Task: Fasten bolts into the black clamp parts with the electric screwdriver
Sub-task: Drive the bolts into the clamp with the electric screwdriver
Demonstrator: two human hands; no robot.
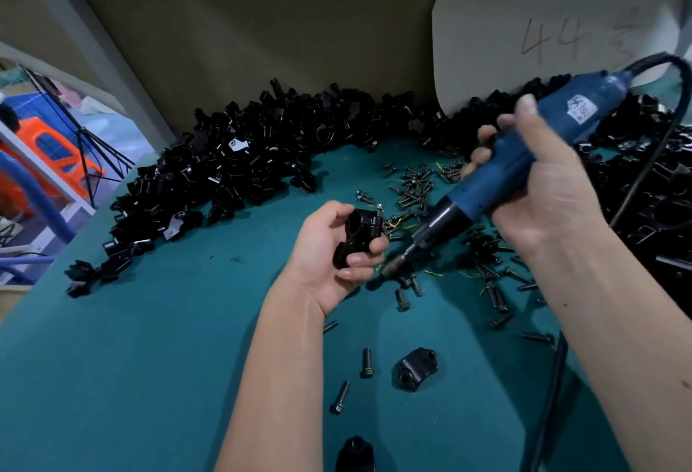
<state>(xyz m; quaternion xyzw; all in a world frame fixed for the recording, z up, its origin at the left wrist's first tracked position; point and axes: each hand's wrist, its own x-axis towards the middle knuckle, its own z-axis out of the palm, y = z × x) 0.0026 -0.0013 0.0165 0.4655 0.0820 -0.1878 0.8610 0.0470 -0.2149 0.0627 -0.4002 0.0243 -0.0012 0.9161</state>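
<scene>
Now, with the left hand [329, 247] gripping the black clamp part [359, 235] and the right hand [539, 187] wrapped round the electric screwdriver [505, 168], seat the bit squarely on the protruding bolt [379, 209] before driving.

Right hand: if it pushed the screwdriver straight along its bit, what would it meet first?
Probably the left hand's fingertips below the clamp part, not its bolt; depth unclear.

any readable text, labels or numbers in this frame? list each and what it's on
"44": handwritten on the pale board leaning behind the clamp pile; the character after it is too blurred to read.
White label on the blue electric screwdriver: print too small and blurred to read.
Nothing else legible.
</scene>
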